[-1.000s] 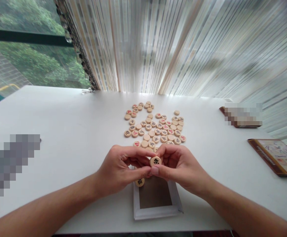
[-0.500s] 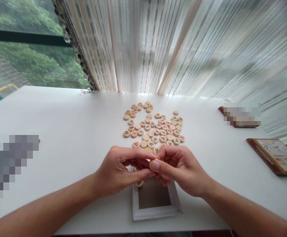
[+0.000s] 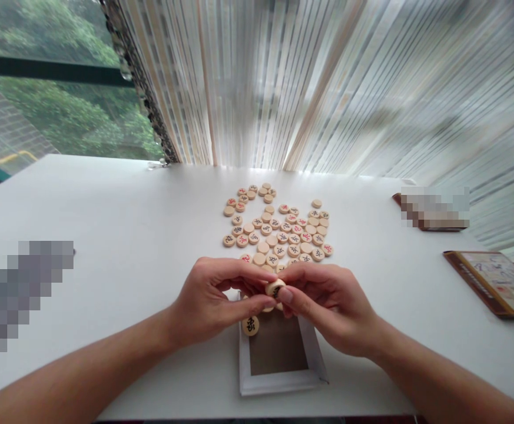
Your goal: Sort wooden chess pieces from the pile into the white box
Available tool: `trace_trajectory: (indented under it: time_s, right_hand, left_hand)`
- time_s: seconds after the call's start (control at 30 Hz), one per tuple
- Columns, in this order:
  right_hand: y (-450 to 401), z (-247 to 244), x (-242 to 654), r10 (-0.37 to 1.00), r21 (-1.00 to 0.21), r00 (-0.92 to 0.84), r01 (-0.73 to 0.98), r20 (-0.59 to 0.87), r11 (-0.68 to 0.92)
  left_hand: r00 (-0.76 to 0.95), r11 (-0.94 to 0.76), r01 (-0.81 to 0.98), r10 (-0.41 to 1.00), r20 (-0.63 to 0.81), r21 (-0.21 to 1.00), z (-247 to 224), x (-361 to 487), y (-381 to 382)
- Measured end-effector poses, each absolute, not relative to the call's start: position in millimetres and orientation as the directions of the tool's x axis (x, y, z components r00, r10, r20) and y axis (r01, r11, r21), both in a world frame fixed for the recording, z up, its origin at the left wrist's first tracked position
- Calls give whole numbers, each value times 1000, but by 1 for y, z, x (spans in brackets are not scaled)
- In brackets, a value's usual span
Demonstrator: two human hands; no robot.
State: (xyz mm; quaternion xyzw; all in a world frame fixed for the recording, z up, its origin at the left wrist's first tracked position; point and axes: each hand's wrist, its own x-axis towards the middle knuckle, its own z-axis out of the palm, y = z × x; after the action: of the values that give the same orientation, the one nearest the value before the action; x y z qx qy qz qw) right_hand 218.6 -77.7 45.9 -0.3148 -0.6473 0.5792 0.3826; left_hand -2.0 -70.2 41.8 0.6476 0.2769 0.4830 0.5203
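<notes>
Between my fingertips is a round wooden piece (image 3: 275, 288) with a dark character, tilted so its face partly shows. My left hand (image 3: 221, 297) pinches it from the left, and my right hand (image 3: 327, 300) grips it from the right with the thumb on its face. Both hands are over the far part of a shallow white box (image 3: 283, 383) with a brown bottom. Inside the box, at its left side, lies a piece with a black character (image 3: 250, 325). Other pieces in it are partly hidden under my fingers.
Many round wooden pieces (image 3: 294, 238), some with red or black characters and some blank, lie on the white table (image 3: 128, 235) beyond my hands. Two brown-edged flat boxes (image 3: 495, 282) are at the right. A blurred-out item (image 3: 13, 300) is at the left.
The held piece has turned, so its dark character now shows. My right fingers have shifted around it, and the piece lying in the box is less covered.
</notes>
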Motion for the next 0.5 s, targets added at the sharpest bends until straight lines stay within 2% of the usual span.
trace_trajectory:
  time_s: [0.17,0.33,0.5]
  right_hand:
    - [-77,42,219,844,-969,-496,14,206,245]
    - [-76,36,220,851,-902,-373,76,370,426]
    - [-75,37,220,823,-850,-356,126,443,512]
  left_hand:
    - [354,-297,-153,874,333,942,40,-3,-70]
    - [341,-273,-164,886,314,948,35,-2,-68]
    - [336,-240,-172,897,286,955,34,-3,-68]
